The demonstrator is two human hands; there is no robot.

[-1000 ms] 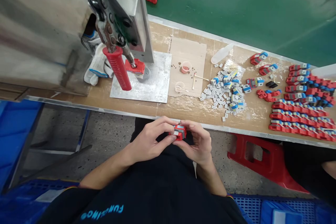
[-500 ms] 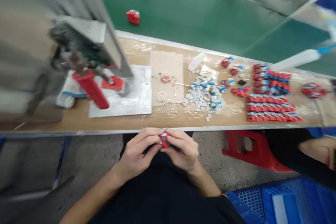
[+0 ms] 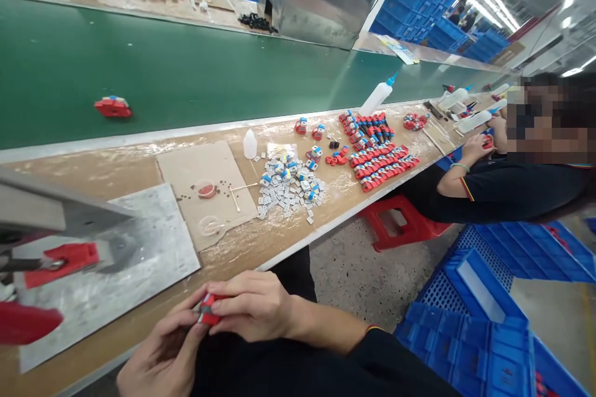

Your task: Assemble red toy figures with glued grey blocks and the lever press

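My left hand (image 3: 168,347) and my right hand (image 3: 256,304) meet low in the head view, just off the near edge of the bench. Between their fingertips they pinch a small red and grey plastic part (image 3: 209,311), partly covered by the fingers. Beyond them lies a beige cardboard sheet (image 3: 186,167) bearing a small round dish of reddish stuff (image 3: 207,190) and thin cotton-swab-like sticks (image 3: 235,198). To its right is a heap of small white and grey pieces (image 3: 286,189), with blue-and-white ones among them. Rows of red parts (image 3: 384,164) stand farther right.
At left, a metal press-like fixture with a red handle (image 3: 30,322) stands over a metal plate (image 3: 162,229). A green belt (image 3: 209,74) runs behind the bench, carrying a red part (image 3: 113,107). A co-worker (image 3: 521,183) sits at right, near a red stool (image 3: 395,220) and blue crates (image 3: 470,335).
The head view has swung to the right, bringing the co-worker and far bench into sight. Both hands still hold the red part together, now lower left in the picture.
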